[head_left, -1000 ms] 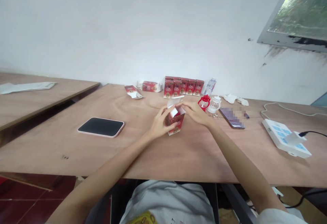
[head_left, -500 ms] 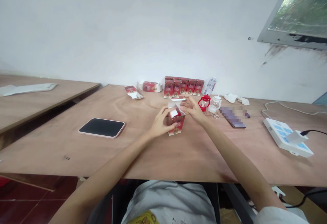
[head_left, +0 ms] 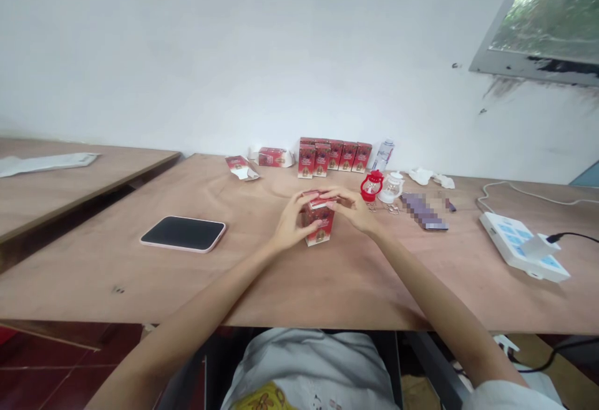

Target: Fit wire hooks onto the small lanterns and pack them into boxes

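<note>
A small red printed box (head_left: 320, 229) stands upright on the wooden table in front of me. My left hand (head_left: 291, 223) grips its left side, thumb across the front and fingers over the top. From the right, my right hand (head_left: 350, 208) has its fingers on the lid flap, which lies nearly down over the top. Several similar red boxes (head_left: 306, 161) stand in rows by the wall. A red lantern (head_left: 372, 186) and a white lantern (head_left: 391, 187) stand right of my right hand.
A phone (head_left: 184, 234) lies at the left, an opened red carton (head_left: 241, 167) and a lying box (head_left: 274, 157) at the back. To the right are a purple packet (head_left: 425, 211), crumpled white tissue (head_left: 420, 176), a bottle (head_left: 384, 155) and a white power strip (head_left: 521, 246) with cables.
The box's lid flap, upright and showing its white inside before, has folded down over the top. My right hand moved lower and nearer with it. The view shifted slightly.
</note>
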`<state>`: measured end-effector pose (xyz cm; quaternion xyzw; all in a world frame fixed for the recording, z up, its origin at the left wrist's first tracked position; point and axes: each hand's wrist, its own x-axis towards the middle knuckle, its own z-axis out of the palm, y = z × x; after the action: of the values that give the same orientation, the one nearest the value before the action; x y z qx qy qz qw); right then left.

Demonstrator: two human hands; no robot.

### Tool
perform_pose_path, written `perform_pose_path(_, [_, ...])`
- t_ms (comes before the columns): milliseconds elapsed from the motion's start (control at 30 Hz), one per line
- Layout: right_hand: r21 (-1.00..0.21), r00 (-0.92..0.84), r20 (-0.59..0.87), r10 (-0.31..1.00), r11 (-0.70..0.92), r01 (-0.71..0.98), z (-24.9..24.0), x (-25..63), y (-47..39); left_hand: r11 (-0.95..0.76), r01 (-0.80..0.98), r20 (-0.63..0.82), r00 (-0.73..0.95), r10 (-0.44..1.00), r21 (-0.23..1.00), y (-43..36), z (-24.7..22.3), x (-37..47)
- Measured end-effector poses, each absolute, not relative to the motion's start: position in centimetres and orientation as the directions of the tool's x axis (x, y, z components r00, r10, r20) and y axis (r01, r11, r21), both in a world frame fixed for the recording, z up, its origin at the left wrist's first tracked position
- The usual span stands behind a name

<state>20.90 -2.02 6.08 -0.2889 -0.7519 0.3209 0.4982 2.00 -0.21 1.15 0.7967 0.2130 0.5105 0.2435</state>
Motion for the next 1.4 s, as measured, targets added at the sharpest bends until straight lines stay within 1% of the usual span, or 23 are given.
perform_pose_path(67, [-0.73, -0.336, 0.586, 0.737, 0.661, 0.178, 6.0, 20.9, -2.1, -0.792, 0.097, 0.704, 0.401, 0.586, 0.603, -0.3, 1.4, 1.8])
perform_pose_path(100, [-0.688, -0.343, 0.602, 0.721, 0.686, 0.234, 6.0, 20.9, -2.2, -0.787, 0.094, 0.703, 0.395, 0.592, 0.609, -0.3, 1.4, 1.8])
perform_pose_path(233, [-0.418, -0.394, 0.681, 0.617, 0.77, 0.483, 5.4, 21.4, -3.1, -0.769, 0.107, 0.692, 0.373, 0.618, 0.63, -0.1, 0.9, 1.9])
perform_pose_path(333, [-0.271, -0.407, 0.678, 0.612, 0.723, 0.635, 4.0, 22.5, -3.8, -0.765, 0.165, 0.665, 0.403, 0.628, 0.623, 0.0, 0.2, 2.2])
perform_pose_path(400, [-0.201, -0.365, 0.675, 0.641, 0.636, 0.745, 2.6, 24.2, -4.1, -0.744, 0.213, 0.636, 0.403, 0.657, 0.633, 0.0, -0.3, 2.4])
perform_pose_path(433, [-0.18, -0.311, 0.689, 0.655, 0.57, 0.802, 1.9, 25.5, -4.2, -0.721, 0.232, 0.612, 0.399, 0.683, 0.653, 0.0, -0.5, 2.5])
perform_pose_path(500, [-0.186, -0.133, 0.715, 0.687, 0.369, 0.911, 0.6, 28.8, -4.5, -0.663, 0.246, 0.554, 0.39, 0.735, 0.707, 0.1, -0.9, 2.5])
perform_pose_path(567, [-0.227, 0.11, 0.681, 0.724, 0.066, 0.972, -0.4, 33.0, -5.0, -0.623, 0.255, 0.511, 0.391, 0.766, 0.739, 0.3, -1.1, 2.4])
perform_pose_path(633, [-0.276, 0.348, 0.603, 0.718, -0.222, 0.935, -1.0, 37.2, -5.7, -0.608, 0.269, 0.5, 0.376, 0.78, 0.747, 0.7, -1.4, 2.5])
perform_pose_path(667, [-0.295, 0.429, 0.562, 0.707, -0.313, 0.903, -1.1, 39.1, -6.1, -0.603, 0.273, 0.499, 0.366, 0.786, 0.749, 0.8, -1.5, 2.5])
perform_pose_path(733, [-0.333, 0.534, 0.455, 0.712, -0.421, 0.844, -1.3, 41.9, -6.9, -0.587, 0.266, 0.491, 0.351, 0.798, 0.765, 1.2, -1.8, 2.7])
perform_pose_path(800, [-0.324, 0.55, 0.381, 0.744, -0.45, 0.832, -1.5, 43.3, -7.3, -0.564, 0.247, 0.473, 0.344, 0.811, 0.788, 1.6, -1.9, 2.9])
perform_pose_path(967, [-0.267, 0.559, 0.294, 0.775, -0.496, 0.827, -1.5, 43.3, -7.1, -0.454, 0.211, 0.374, 0.329, 0.867, 0.866, 2.6, -1.9, 3.2])
perform_pose_path(1067, [-0.266, 0.576, 0.218, 0.788, -0.52, 0.812, -1.4, 43.0, -7.0, -0.363, 0.202, 0.295, 0.304, 0.906, 0.909, 3.5, -2.0, 3.3])
perform_pose_path(1133, [-0.272, 0.583, 0.196, 0.788, -0.528, 0.805, -1.3, 43.1, -6.9, -0.33, 0.2, 0.265, 0.296, 0.918, 0.922, 4.2, -2.1, 3.4])
perform_pose_path(1200, [-0.268, 0.584, 0.182, 0.791, -0.532, 0.803, -1.2, 43.2, -6.9, -0.33, 0.191, 0.261, 0.314, 0.913, 0.924, 5.0, -2.2, 3.7])
perform_pose_path(1300, [-0.24, 0.574, 0.162, 0.803, -0.533, 0.812, -1.3, 43.3, -6.8, -0.386, 0.195, 0.305, 0.346, 0.887, 0.902, 6.4, -2.4, 4.5])
perform_pose_path(1400, [-0.206, 0.56, 0.15, 0.815, -0.528, 0.824, -1.3, 43.3, -6.7, -0.435, 0.246, 0.35, 0.325, 0.879, 0.866, 8.1, -2.3, 5.8])
